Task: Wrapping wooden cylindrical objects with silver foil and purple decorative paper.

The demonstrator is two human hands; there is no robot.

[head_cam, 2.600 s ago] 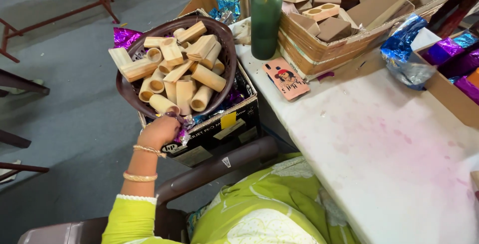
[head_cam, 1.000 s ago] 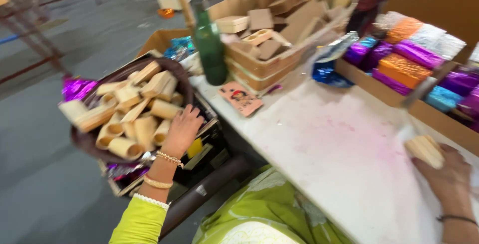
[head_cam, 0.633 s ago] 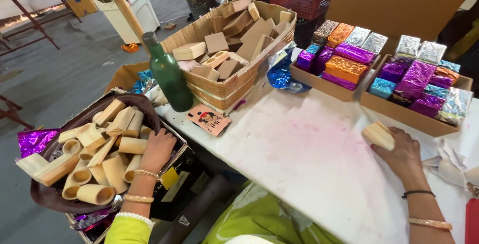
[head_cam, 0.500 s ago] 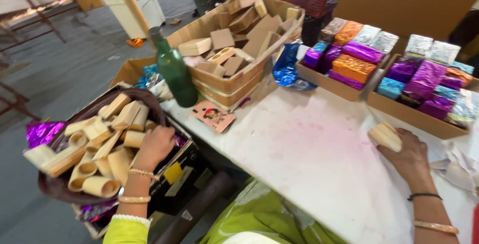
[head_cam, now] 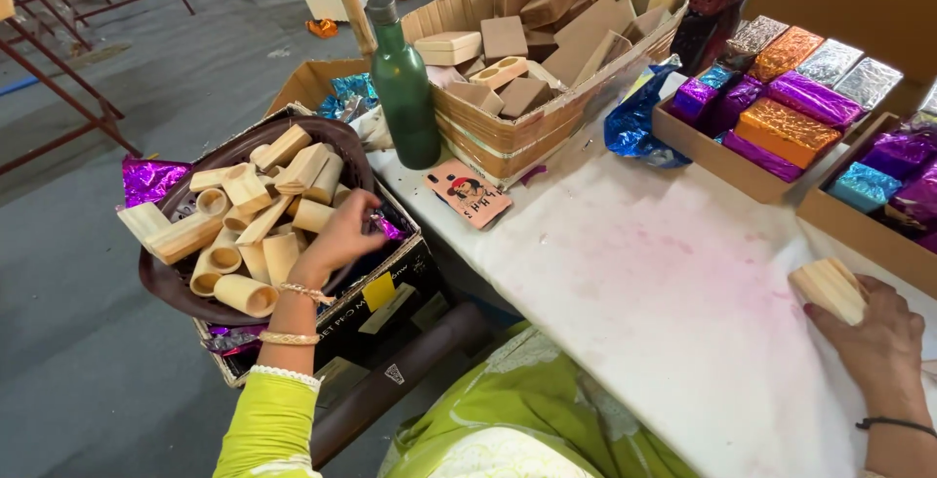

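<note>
White bench [head_cam: 683, 312], pink-stained, carries: green bottle [head_cam: 404, 87], phone [head_cam: 468, 193], carton of wooden blocks [head_cam: 547, 39], trays of foil-wrapped boxes [head_cam: 781, 117].

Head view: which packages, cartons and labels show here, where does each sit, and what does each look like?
Foil-wrapped packages: rectangular, purple, orange, silver and blue, in open trays, table's far right.
Cardboard carton: brown, taped, full of wooden blocks, behind the green bottle.
Black printed carton: on the floor under the brown basket, with a yellow sticker.
Phone case: pink with a cartoon figure, flat on the table.
</note>
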